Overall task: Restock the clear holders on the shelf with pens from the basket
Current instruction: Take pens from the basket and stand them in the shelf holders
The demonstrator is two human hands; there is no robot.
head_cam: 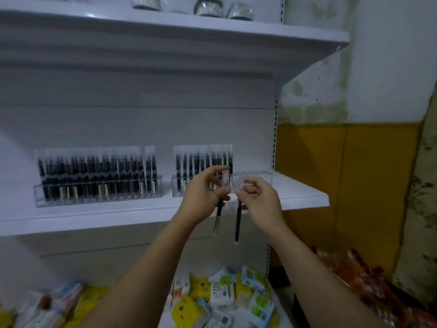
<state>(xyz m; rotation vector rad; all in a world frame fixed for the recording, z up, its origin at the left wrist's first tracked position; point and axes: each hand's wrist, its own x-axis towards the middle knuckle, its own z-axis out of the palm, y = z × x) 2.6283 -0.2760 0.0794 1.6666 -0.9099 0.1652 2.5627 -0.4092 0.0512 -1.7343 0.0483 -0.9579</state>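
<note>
Three round, clear-wrapped items [208, 7] are standing along the front edge of the upper shelf [307, 31], near its right end. Small yellow, white and green packets [222, 292] are lying jumbled on the lowest shelf [275, 316], with blurred boxes [59, 301] towards its left. Orange-red wrapped goods [354, 275] are lying low on the right, below a yellow wall panel [331, 174].
</note>
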